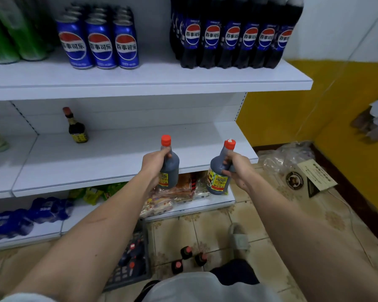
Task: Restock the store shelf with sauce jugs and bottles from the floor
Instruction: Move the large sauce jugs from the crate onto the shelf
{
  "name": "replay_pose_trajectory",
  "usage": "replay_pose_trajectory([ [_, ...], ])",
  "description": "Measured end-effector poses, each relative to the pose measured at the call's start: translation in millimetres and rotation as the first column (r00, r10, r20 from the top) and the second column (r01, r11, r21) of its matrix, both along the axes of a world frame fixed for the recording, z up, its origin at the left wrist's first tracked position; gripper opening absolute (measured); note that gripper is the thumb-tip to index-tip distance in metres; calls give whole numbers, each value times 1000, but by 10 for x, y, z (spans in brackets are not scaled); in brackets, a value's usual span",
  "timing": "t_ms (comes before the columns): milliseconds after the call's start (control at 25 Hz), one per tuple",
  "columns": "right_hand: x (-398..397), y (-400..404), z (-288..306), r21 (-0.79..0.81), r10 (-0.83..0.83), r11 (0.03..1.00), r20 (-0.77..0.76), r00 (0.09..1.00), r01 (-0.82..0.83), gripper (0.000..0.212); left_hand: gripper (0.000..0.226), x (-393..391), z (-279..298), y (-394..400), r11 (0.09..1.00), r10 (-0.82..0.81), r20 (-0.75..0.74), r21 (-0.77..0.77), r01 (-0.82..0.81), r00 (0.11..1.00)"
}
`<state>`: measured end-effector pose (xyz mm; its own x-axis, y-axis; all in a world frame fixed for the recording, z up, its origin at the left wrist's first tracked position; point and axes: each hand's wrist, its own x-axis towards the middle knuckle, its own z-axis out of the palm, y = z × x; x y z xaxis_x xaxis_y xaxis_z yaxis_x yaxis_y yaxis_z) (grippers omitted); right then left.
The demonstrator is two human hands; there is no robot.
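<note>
My left hand (154, 163) grips a dark sauce bottle (170, 168) with an orange-red cap by its neck, held upright in front of the middle white shelf (118, 153). My right hand (238, 168) grips a second, similar sauce bottle (217, 182), tilted slightly, just off the shelf's right front corner. One small dark sauce bottle (76, 127) stands alone on the middle shelf at the back left. Three more red-capped bottles (187, 258) stand on the tiled floor below, and a dark crate (133, 253) beside them holds several more.
Blue cola cans (98, 44) and dark cola bottles (231, 40) fill the top shelf. Snack packets (175, 192) and blue wrapped packs (26, 216) lie on the bottom shelf. A yellow wall (347, 127), a plastic bag and a cardboard box (310, 179) are at right. My slippered foot (238, 236) is on the floor.
</note>
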<state>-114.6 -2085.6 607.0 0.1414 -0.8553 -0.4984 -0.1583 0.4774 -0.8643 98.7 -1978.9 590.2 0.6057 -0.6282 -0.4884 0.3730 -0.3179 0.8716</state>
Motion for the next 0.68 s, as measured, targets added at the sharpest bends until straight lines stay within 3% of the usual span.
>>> replay_pose_trajectory([
  [240, -43, -1576, -576, -45, 101, 994, -29, 994, -102, 22, 33, -153, -601, -1313, 991, 130, 27, 2, -131, 991],
  [400, -65, -2591, -772, -83, 123, 989, -29, 992, -125, 22, 29, -221, -880, -2312, 988, 144, 50, 49, -146, 988],
  [680, -9, -4074, -1292, -192, 178, 959, -172, 969, -210, 23, 28, -224, -1228, -3846, 990, 135, 105, 37, -139, 985],
])
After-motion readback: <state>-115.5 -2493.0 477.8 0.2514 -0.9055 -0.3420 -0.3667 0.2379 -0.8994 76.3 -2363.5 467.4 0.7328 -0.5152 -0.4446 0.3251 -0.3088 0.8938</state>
